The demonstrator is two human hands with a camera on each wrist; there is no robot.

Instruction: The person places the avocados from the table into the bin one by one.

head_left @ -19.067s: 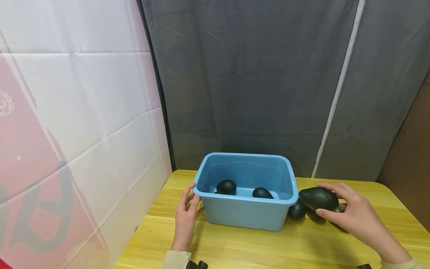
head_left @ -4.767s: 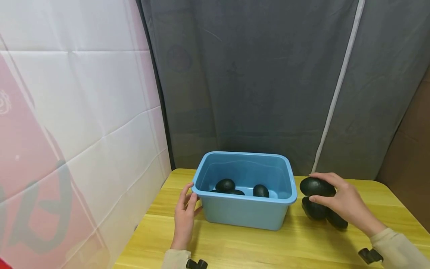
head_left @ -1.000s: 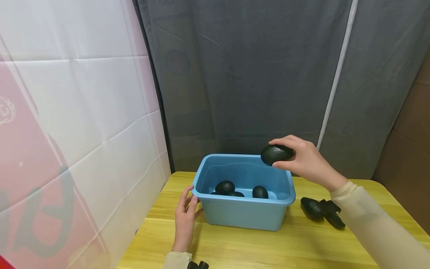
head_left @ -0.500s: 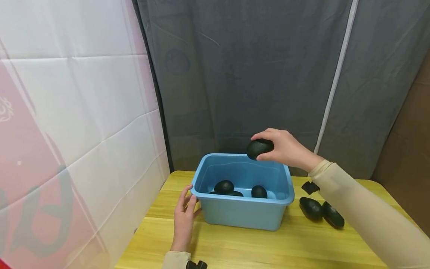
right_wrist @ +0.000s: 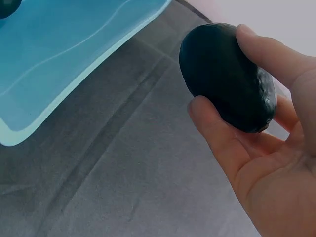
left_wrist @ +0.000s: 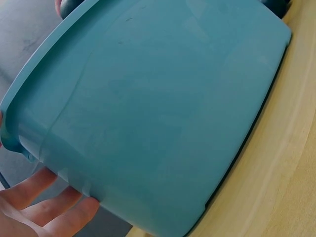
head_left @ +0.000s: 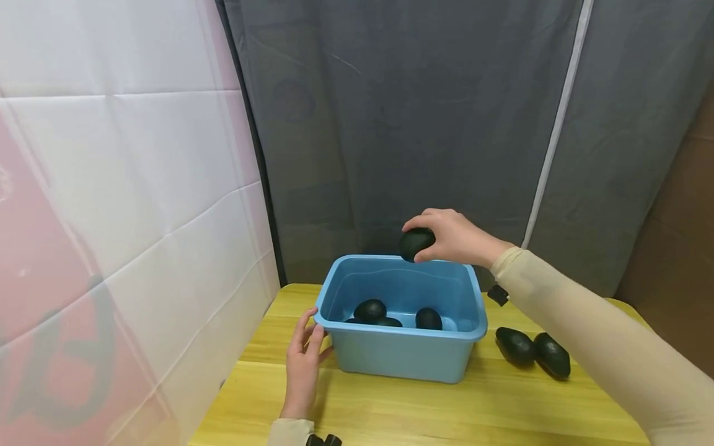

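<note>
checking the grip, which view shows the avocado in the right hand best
The right wrist view: the held avocado fills the frame, with fingers and thumb curled round it. The head view shows it small, half covered by the right hand, above the blue bin. The left wrist view misses it.

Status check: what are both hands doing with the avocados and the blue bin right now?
Right hand grips an avocado above the blue bin. Left hand rests on the bin's near-left corner. Nothing blocking the opening.

- The dark green avocado (head_left: 415,243) sits in my right hand (head_left: 454,238), gripped above the back rim.
- The blue tub (head_left: 401,362) stands upright on the table, my left hand (head_left: 303,365) touching its corner.
</note>
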